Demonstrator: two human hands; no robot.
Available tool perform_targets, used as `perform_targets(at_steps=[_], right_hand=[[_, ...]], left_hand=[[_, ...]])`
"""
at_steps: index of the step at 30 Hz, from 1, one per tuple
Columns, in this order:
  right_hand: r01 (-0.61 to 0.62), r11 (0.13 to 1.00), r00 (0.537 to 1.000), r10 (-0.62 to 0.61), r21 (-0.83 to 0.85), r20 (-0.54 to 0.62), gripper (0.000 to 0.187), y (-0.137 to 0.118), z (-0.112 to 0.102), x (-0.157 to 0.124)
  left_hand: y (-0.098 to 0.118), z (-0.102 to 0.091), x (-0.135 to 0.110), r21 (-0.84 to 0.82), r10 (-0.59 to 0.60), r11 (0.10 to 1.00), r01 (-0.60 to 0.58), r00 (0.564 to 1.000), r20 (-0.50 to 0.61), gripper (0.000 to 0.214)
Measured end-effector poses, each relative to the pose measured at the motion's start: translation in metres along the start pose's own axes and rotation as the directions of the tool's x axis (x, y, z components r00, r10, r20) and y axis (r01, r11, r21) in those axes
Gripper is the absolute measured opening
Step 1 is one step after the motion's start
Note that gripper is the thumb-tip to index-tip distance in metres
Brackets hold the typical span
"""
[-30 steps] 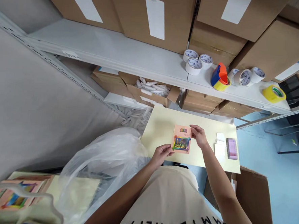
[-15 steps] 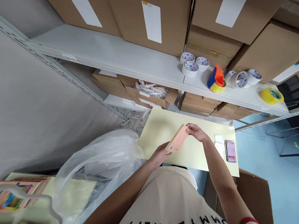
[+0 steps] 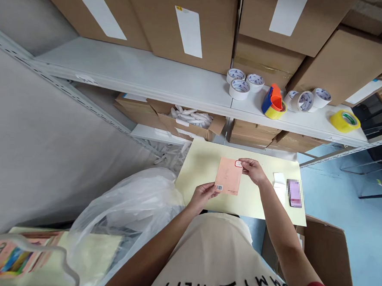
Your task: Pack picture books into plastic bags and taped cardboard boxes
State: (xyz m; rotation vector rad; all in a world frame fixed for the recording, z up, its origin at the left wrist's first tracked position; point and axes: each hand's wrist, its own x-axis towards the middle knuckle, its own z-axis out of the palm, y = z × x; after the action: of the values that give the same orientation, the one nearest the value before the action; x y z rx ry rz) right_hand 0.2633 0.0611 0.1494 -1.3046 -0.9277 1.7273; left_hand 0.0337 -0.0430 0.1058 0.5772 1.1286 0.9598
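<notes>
Across the pink booklet (image 3: 229, 180), illegible print (image 3: 227, 174)

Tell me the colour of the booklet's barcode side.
The booklet is salmon pink there; the head view shows it.

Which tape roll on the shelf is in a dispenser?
The yellow roll in the orange and blue dispenser, between groups of white rolls; those and the far-right yellow roll have none.

Open counter (image 3: 248, 200) separates right grip (image 3: 253, 170) from white papers (image 3: 279, 189); a shelf (image 3: 194, 85) bars passage beyond, a plastic bag (image 3: 136, 195) left of left grip (image 3: 203, 194).
</notes>
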Motion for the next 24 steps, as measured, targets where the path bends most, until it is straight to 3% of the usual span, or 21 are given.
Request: perform_targets(at_steps=[7, 17, 21, 24], right_hand=[[0.003, 1.0, 1.0, -0.002, 0.025, -0.029, 0.045, 0.002, -0.007, 0.001], [-0.023, 0.999, 0.999, 0.024, 0.05, -0.033, 0.045, 0.004, -0.013, 0.003], [0.024, 0.999, 0.997, -0.027, 0.031, 0.078, 0.049, 0.0, -0.015, 0.001], [0.173, 0.98, 0.959, -0.144, -0.101, 0.243, 0.051, -0.01, -0.013, 0.005]], left_hand=[[0.003, 0.002, -0.001, -0.004, -0.01, 1.0, 0.011, 0.997, 0.073, 0.057], [-0.002, 0.003, 0.004, -0.06, -0.038, 0.997, 0.04, 0.998, 0.048, 0.057], [-0.003, 0.002, 0.005, -0.175, -0.079, 0.981, 0.082, 0.997, 0.02, 0.058], [-0.001, 0.004, 0.004, -0.227, -0.15, 0.96, 0.165, 0.985, 0.081, 0.055]])
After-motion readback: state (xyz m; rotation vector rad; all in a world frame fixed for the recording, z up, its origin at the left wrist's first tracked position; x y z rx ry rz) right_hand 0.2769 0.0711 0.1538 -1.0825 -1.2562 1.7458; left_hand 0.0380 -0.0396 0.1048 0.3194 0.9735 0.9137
